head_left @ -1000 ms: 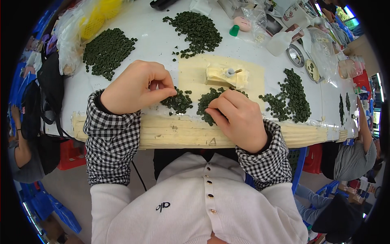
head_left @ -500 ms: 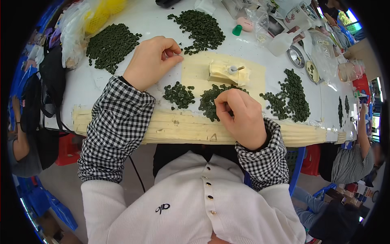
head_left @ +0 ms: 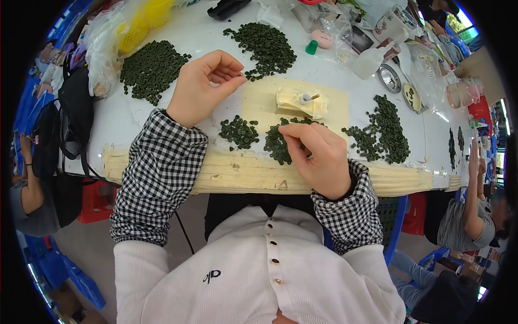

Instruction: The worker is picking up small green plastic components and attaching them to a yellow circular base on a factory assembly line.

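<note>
My left hand (head_left: 208, 86) hovers at the near left edge of a far pile of small dark green discs (head_left: 264, 51). Its thumb and forefinger tips come together in a pinch; whatever is between them is too small to make out. My right hand (head_left: 321, 156) pinches over a nearer pile of the same discs (head_left: 276, 146), and any piece in its fingertips cannot be told. Between and beyond the hands, a tape-wrapped block (head_left: 299, 103) with a thin metal pin on top sits on a yellowish taped patch (head_left: 259, 100). A small disc pile (head_left: 238, 133) lies between the hands.
More green discs are heaped at the far left (head_left: 154, 70) and at the right (head_left: 389, 129). Plastic bags (head_left: 102, 51), a round tin (head_left: 389, 78) and a patterned cup (head_left: 393, 24) crowd the far side. A taped strip (head_left: 243, 171) covers the near edge. Other people sit at both sides.
My right fingertips have shifted left and slightly up over the near pile. The left hand holds nearly the same place, its fingers a little more spread. The whole view has shifted slightly.
</note>
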`<state>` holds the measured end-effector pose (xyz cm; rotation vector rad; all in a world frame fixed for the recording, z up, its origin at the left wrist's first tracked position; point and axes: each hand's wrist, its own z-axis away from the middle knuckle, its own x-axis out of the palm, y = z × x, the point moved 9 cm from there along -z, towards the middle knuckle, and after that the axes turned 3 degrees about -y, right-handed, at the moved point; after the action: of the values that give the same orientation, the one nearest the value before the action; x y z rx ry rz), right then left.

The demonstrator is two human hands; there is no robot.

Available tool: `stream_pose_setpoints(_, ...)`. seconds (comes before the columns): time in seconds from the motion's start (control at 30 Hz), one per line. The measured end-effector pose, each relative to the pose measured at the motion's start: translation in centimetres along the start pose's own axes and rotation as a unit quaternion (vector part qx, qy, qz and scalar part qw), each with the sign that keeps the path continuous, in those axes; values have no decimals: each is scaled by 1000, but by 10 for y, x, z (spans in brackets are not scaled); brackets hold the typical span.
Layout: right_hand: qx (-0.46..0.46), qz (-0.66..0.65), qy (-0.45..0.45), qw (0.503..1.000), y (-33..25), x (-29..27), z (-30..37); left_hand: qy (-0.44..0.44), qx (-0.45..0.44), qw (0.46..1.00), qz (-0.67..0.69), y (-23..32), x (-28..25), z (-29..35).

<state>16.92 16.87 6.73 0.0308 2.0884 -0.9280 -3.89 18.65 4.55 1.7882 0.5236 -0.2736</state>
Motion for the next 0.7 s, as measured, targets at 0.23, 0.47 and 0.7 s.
stream_pose_setpoints(0.23, -35, -40, 81, 995, -2, -13, -3, -82, -39, 973, 214, 12, 17, 8)
stream_pose_setpoints(0.47, -39, -76, 132, 988, -6, -26, -2, -278, 64, 923, 257, 77, 50, 2)
stream_pose_setpoints(0.7, -43, -69, 135, 988, -7, -21, -1, -294, 50, 901, 315, 52, 67, 4)
